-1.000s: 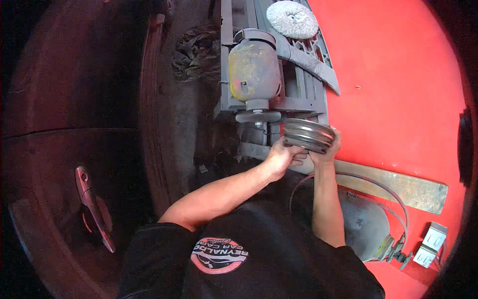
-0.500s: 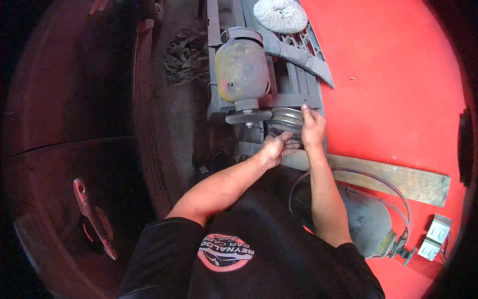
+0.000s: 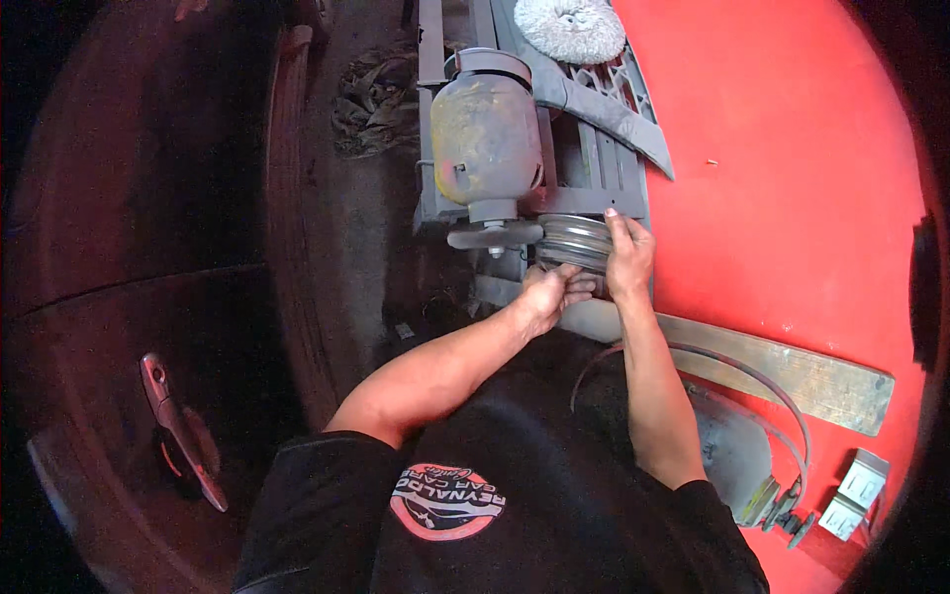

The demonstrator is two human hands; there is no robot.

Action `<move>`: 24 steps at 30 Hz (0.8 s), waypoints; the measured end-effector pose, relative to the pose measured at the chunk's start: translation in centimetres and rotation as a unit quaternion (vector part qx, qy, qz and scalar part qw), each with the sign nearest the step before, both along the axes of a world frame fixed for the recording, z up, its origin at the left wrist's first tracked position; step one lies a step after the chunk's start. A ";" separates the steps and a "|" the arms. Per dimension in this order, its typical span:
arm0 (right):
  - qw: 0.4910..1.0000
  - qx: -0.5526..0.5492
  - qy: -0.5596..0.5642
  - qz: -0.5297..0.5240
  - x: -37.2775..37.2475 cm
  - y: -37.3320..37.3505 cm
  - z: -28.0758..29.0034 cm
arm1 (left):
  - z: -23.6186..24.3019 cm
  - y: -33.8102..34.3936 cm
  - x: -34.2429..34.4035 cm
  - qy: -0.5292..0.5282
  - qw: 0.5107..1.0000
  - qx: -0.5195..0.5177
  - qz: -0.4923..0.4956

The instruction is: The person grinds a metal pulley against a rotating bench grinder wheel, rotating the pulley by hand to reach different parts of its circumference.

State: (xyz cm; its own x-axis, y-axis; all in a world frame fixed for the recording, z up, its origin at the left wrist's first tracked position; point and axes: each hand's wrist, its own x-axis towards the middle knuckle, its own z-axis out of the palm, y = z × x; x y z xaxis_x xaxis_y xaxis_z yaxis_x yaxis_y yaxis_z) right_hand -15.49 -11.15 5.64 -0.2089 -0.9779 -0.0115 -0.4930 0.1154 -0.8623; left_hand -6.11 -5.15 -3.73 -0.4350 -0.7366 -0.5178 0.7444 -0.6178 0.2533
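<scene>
A round metal part (image 3: 575,238) with shiny ridged bands round its side is held between both my hands. My left hand (image 3: 554,295) has its fingers curled at the near lower side of the part, and some of them are hidden beneath it. My right hand (image 3: 629,259) grips the part's right edge, with the thumb up along it. The part's left edge is right beside the dark wheel (image 3: 492,236) on the shaft of a dusty grey grinder motor (image 3: 485,139); whether they touch I cannot tell.
The motor stands on a grey metal frame (image 3: 589,200), with a fluffy white buffing pad (image 3: 569,28) behind. A wooden plank (image 3: 792,368), a grey gas cylinder (image 3: 730,450) with a hose and a white electrical box (image 3: 855,493) lie to the right. A dark car door with a handle (image 3: 183,433) is left.
The view has shifted slightly. My hands still hold the ridged metal part beside the wheel, with the right hand a little farther right in the picture.
</scene>
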 end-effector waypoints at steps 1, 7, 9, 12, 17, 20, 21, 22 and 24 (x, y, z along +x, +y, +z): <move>1.000 0.009 -0.012 -0.001 -0.7 -0.2 -0.6 | 0.2 0.1 0.1 -0.003 1.000 0.008 0.010; 0.999 -0.021 -0.041 0.015 -1.2 -0.4 0.2 | 3.2 0.1 1.2 -0.023 0.998 0.030 0.049; 0.998 -0.010 -0.063 0.020 -2.0 -0.8 -0.4 | 3.3 0.2 1.0 -0.018 0.997 0.038 0.066; 0.994 -0.005 -0.113 0.010 -2.2 -0.8 -0.8 | 3.5 0.5 1.4 0.017 0.996 0.033 0.078; 0.938 0.032 -0.343 -0.041 -3.8 -0.1 -2.0 | 4.3 0.8 2.3 -0.011 0.998 0.008 0.067; 0.864 0.069 -0.491 -0.082 -3.6 2.3 -0.5 | 5.2 1.8 2.4 -0.040 0.998 -0.016 0.045; 0.852 0.064 -0.514 -0.077 -3.9 3.4 -0.5 | 5.4 2.1 2.3 -0.048 0.998 -0.022 0.034; 0.838 0.058 -0.537 -0.072 -4.2 4.2 -0.6 | 5.4 2.3 2.2 -0.078 0.995 -0.056 0.002; 0.866 0.067 -0.491 -0.069 -5.2 4.9 -1.1 | 5.2 2.7 2.1 -0.138 0.981 -0.121 -0.062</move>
